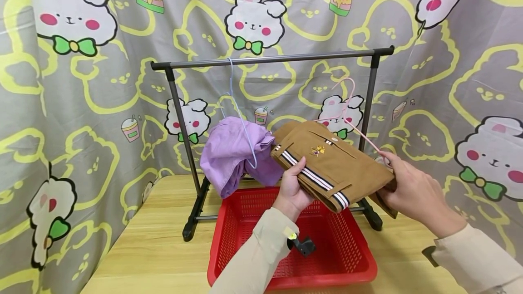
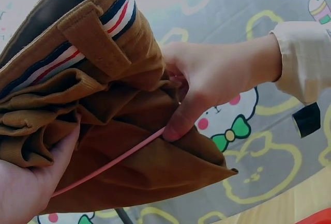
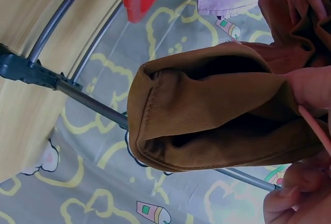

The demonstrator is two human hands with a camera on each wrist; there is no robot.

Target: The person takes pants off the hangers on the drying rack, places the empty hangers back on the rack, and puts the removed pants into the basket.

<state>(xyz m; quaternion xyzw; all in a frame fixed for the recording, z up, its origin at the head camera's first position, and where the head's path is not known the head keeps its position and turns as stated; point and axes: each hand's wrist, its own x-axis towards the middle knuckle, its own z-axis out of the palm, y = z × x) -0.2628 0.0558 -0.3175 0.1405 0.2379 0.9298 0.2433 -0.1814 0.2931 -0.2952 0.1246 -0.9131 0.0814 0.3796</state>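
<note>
Brown shorts (image 1: 347, 162) with a striped waistband and an embroidered emblem are held up above the basket, tilted. My left hand (image 1: 292, 189) grips them at the waistband, thumb on the outer face; in the left wrist view the cloth bunches beside that hand (image 2: 26, 188). A pink hanger (image 1: 361, 135) runs along the shorts, its hook pointing up and off the rail. At the right end, my right hand (image 1: 416, 192) pinches the hanger's arm together with the cloth. A hemmed leg opening (image 3: 150, 110) gapes in the right wrist view; the hanger's far end is hidden.
A dark metal rack (image 1: 269, 61) stands on the wooden table (image 1: 163, 221). Purple clothing (image 1: 233, 153) hangs on its rail from a blue hanger (image 1: 231, 80). Below the hands sits a red perforated basket (image 1: 216, 248). A patterned curtain (image 1: 155, 26) surrounds the back and sides.
</note>
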